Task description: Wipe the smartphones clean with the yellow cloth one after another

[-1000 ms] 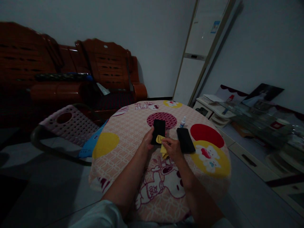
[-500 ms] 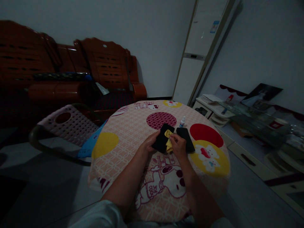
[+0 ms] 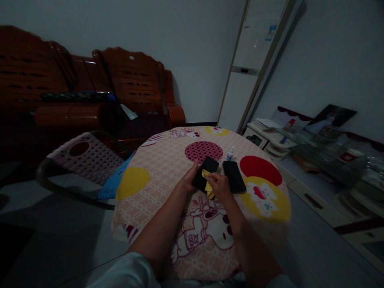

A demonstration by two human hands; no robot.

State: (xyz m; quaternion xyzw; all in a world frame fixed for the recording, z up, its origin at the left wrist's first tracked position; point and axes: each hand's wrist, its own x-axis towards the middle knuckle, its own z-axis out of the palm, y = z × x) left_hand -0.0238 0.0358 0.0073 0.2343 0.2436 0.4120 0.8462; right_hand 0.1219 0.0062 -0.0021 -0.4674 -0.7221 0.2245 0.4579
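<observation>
My left hand [image 3: 189, 178] grips the left edge of a flat black device [image 3: 211, 164], shaped like a large phone or small tablet, tilted just above the table. In my right hand [image 3: 220, 185] a yellow cloth [image 3: 209, 190] is pinched and pressed against the device's dark face; part of it hangs down past the lower edge. Right of that hand lies a second flat black rectangular object [image 3: 234, 176] on the table; whether it is a case or another device I cannot tell. Behind it stands a small white-capped bottle [image 3: 230, 154] with a bluish label.
A patterned cloth [image 3: 162, 168] covers the round table. To the left stands a woven chair [image 3: 90, 158] with a blue item on it. Wooden seats [image 3: 132, 80] line the wall. On the right is a low cabinet [image 3: 312, 200] with a glass top and clutter.
My right hand has moved left and slightly down across the device, taking the yellow cloth along. My left hand and the device stay almost where they were.
</observation>
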